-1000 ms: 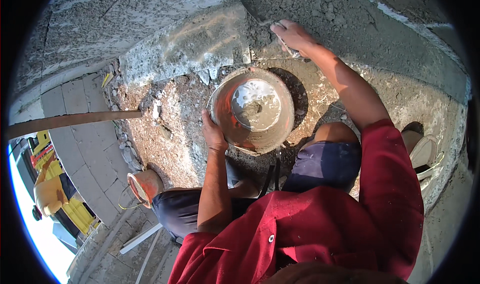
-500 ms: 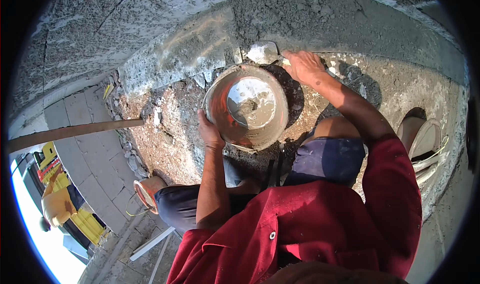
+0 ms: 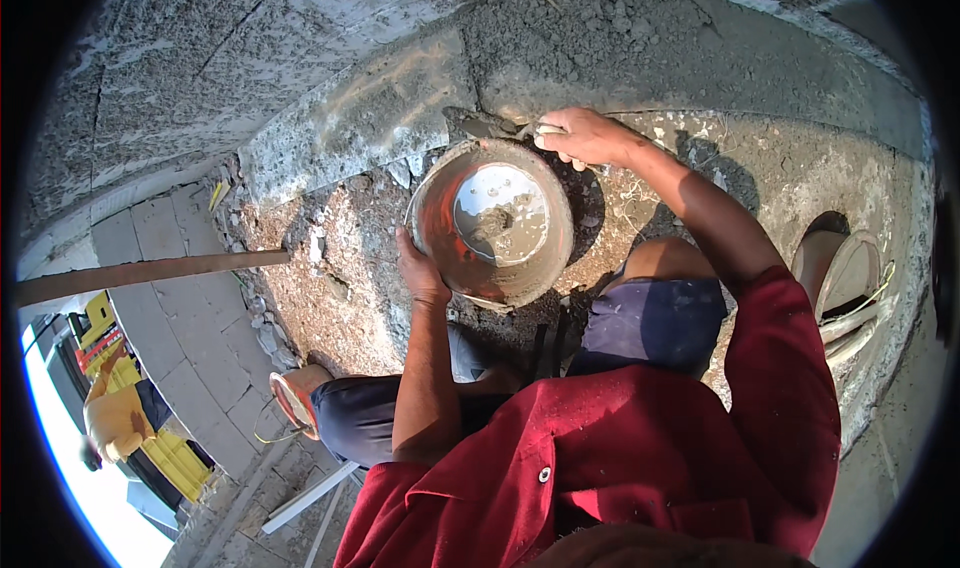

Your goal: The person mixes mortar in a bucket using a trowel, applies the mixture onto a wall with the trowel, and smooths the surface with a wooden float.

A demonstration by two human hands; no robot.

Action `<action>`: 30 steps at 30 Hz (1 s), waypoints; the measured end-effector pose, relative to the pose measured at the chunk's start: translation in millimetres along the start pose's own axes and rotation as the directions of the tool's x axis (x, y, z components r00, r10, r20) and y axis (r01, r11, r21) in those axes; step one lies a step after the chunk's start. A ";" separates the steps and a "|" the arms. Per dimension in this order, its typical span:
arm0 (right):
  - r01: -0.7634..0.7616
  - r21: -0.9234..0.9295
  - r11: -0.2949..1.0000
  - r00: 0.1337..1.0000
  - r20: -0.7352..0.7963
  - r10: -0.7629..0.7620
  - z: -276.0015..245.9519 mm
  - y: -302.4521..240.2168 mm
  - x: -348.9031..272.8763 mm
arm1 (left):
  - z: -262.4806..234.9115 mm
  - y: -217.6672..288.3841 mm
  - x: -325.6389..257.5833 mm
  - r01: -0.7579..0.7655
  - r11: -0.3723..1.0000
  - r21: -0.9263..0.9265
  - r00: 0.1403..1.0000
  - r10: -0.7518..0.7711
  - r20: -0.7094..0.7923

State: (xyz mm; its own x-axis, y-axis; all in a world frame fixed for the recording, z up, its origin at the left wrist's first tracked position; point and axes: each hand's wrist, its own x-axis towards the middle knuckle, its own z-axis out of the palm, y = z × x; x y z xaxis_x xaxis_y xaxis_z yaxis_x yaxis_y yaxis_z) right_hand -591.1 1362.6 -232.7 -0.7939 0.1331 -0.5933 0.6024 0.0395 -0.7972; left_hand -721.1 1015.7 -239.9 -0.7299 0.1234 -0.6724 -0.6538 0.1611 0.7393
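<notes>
An orange bucket [image 3: 432, 206] caked with grey mortar stands in front of me, tilted so that I look into it. Pale water and wet mortar [image 3: 492, 228] lie at its bottom. My left hand [image 3: 421, 274] holds the bucket's left side, thumb up near the rim. Just beyond the far rim, my right hand [image 3: 592, 139] is closed round the light handle of a trowel. The trowel's grey blade [image 3: 486, 128] shows nearly edge-on, against the foot of a wall [image 3: 400, 93]. Rough fresh mortar [image 3: 610, 43] covers the wall's surface further right.
A wooden plank [image 3: 160, 274] juts in from the left. Another bucket [image 3: 292, 400] sits by my left knee, and one more [image 3: 845, 278] stands at the right. A white strip [image 3: 310, 495] lies at lower left. A person in a yellow top [image 3: 118, 423] is beyond the pavement.
My right hand has moved slightly left and turned the trowel, so its bright blade face now appears as a thin dark edge. My left hand stays on the bucket.
</notes>
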 end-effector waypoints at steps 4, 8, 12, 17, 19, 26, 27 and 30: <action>0.050 -0.130 0.990 0.950 -0.300 -0.087 -7.4 26.3 31.7 | 10.5 -12.2 9.6 0.022 0.999 0.030 1.000 -0.022 0.011; 0.045 -0.405 0.913 0.880 -0.416 -0.229 -3.0 6.8 -15.4 | -7.5 2.9 1.6 -0.017 0.999 0.037 0.998 0.019 -0.055; -0.172 -0.521 0.836 0.967 -0.250 0.043 25.9 16.6 -53.1 | 3.5 5.4 -1.9 0.034 0.999 -0.041 0.999 -0.034 0.014; -0.223 -0.495 0.840 0.927 -0.374 0.025 43.0 14.1 15.0 | -2.4 -7.9 9.7 0.026 0.999 0.035 0.997 -0.028 0.077; -0.229 -0.503 0.834 0.925 -0.378 0.026 41.5 23.8 25.4 | 0.6 -10.7 9.2 0.004 0.998 0.058 0.997 -0.008 0.074; -0.298 -0.443 0.846 0.867 -0.496 0.046 14.8 24.3 0.1 | 4.0 -10.0 6.0 0.002 1.000 -0.008 1.000 -0.002 -0.005; -0.311 -0.451 0.837 0.872 -0.486 0.062 14.1 23.7 -9.9 | 7.4 -7.1 4.0 0.006 1.000 0.006 0.999 -0.006 -0.033; -0.221 -0.580 0.784 0.948 -0.318 0.032 26.1 15.7 -32.7 | -5.0 0.1 3.5 -0.011 1.000 -0.015 0.999 0.011 -0.040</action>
State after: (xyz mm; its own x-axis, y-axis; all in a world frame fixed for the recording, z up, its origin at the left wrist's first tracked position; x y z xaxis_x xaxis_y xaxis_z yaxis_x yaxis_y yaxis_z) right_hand -557.8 1333.0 -228.7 -0.7066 0.4424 -0.5523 0.6959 0.5756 -0.4293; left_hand -724.7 1011.2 -242.0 -0.7442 0.0862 -0.6623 -0.6484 0.1446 0.7474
